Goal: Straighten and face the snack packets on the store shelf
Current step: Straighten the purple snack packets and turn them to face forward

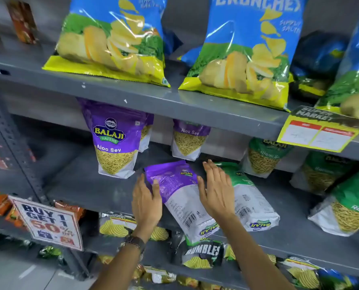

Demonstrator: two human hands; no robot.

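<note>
On the grey middle shelf (90,185) a purple Aloo Sev packet (178,191) lies flat, back side up, its barcode end over the shelf's front edge. My left hand (146,204) grips its left edge, thumb on top. My right hand (216,189) is flat with straight fingers against its right edge, partly covering a green packet (251,197) that also lies back side up. To the left a purple Aloo Sev packet (113,143) stands upright facing forward. Another purple packet (188,141) stands further back.
Green packets (262,158) (350,208) stand on the right of the same shelf. Big blue chips bags (111,38) (245,53) fill the shelf above, with a yellow price tag (318,135) on its edge. A "Buy 1 Get 1" sign (48,222) hangs lower left. Ridged-chip packets (203,254) sit below.
</note>
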